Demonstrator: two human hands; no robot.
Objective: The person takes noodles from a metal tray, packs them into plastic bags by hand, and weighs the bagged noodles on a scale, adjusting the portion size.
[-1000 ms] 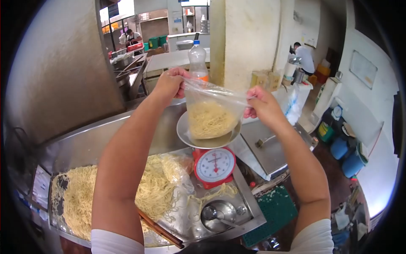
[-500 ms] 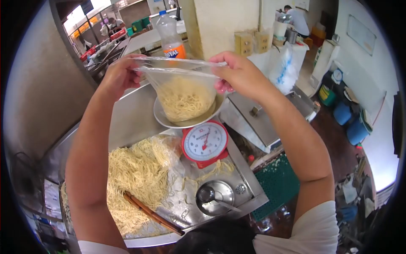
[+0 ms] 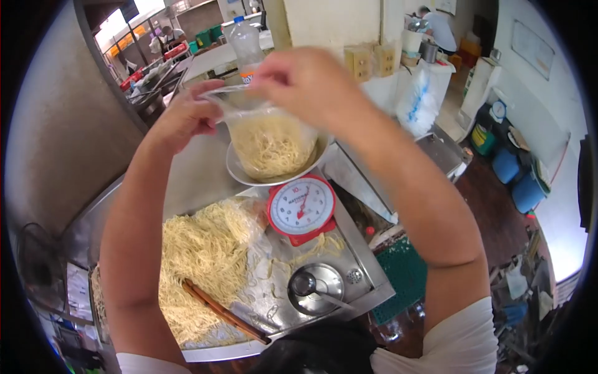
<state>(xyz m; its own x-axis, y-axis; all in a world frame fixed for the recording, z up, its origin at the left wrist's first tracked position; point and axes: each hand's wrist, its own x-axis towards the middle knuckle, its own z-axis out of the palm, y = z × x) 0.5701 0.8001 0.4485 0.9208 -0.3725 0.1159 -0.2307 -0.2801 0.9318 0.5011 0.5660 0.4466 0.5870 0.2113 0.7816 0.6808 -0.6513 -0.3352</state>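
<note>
A clear plastic bag (image 3: pixel 274 146) of yellow noodles sits in a metal bowl (image 3: pixel 235 167) on a red dial scale (image 3: pixel 302 210). My left hand (image 3: pixel 190 116) pinches the left side of the bag's mouth. Smeared by motion, my right hand (image 3: pixel 311 84) is closed on the gathered top edge close to my left hand. Below lies a large heap of noodles (image 3: pixel 202 255), with brown wooden tongs (image 3: pixel 225 311) across it.
A small metal bowl (image 3: pixel 317 304) holds a ladle (image 3: pixel 304 285) on the steel counter (image 3: pixel 367 290). Behind my hands stands a plastic soda bottle (image 3: pixel 245 47). A white plastic bag (image 3: pixel 423 103) hangs at the right. Two people work in the background.
My right hand has moved left, bringing its side of the bag's mouth toward my left hand. The stretched opening has narrowed. The filled bag stays in the bowl.
</note>
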